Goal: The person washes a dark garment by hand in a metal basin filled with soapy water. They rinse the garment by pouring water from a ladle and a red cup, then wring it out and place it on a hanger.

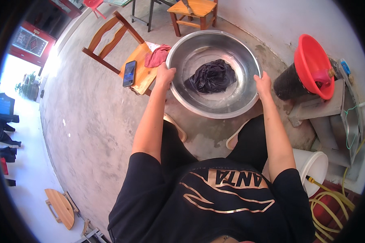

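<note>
A large round stainless steel basin [214, 113] is held before me, with a wet dark cloth [214, 76] bunched in its middle. Around its left rim closes my left hand [165, 74], thumb on top. My right hand [263, 83] grips the rim on the opposite side, fingers hidden beneath it. Beside the left hand is a wooden chair [133, 56], carrying a crumpled red cloth [158, 56] and a smartphone [129, 73] with its screen lit.
A red plastic basin [307, 60] leans on a black bucket [287, 83] at right. Below lie a white bucket [319, 170] and a coiled yellow hose [325, 197]. A wooden stool-like seat [194, 8] stands beyond the steel basin, near the wall.
</note>
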A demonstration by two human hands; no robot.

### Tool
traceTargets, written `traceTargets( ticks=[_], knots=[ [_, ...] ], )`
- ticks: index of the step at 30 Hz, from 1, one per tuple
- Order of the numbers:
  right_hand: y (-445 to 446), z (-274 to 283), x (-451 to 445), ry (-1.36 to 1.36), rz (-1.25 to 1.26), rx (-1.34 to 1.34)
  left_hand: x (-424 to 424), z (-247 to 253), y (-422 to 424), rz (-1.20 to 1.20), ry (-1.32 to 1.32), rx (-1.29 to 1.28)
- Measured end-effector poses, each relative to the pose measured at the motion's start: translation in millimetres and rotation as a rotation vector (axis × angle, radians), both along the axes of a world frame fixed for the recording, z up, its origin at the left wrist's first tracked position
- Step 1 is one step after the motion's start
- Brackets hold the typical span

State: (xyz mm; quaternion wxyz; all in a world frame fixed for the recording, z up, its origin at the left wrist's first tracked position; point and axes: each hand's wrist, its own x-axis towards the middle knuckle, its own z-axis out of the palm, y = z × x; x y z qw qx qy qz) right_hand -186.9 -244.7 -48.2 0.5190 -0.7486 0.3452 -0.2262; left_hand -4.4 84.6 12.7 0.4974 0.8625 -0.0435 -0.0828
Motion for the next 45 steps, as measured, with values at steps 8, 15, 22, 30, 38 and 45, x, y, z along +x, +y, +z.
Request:
traceTargets(
  ticks=[8, 15, 22, 30, 38, 45],
  knots=[
    [21, 30, 3, 0.207, 0.015, -0.281, 7, -10, 13, -0.073, -0.354, 0.268],
    [53, 65, 42, 0.093, 0.319, -0.516, -15, 6, -52, -0.35, -0.32, 0.428],
    [84, 7, 80, 0.328, 0.238, -0.182, -53, -21, -94, -0.228, 0.422, 0.232],
    [175, 79, 69, -0.288, 0.458, -0.137, -27, -45, -74, -0.213, 1.158, -1.402],
    [102, 46, 84, -0.232, 0.086, 0.296, -65, 9, -118, -0.134, 0.534, -1.129],
    [76, 79, 62, -0.444, 0.519, 1.519, -81, 41, -92, -0.789, -0.934, 0.062]
  ],
)
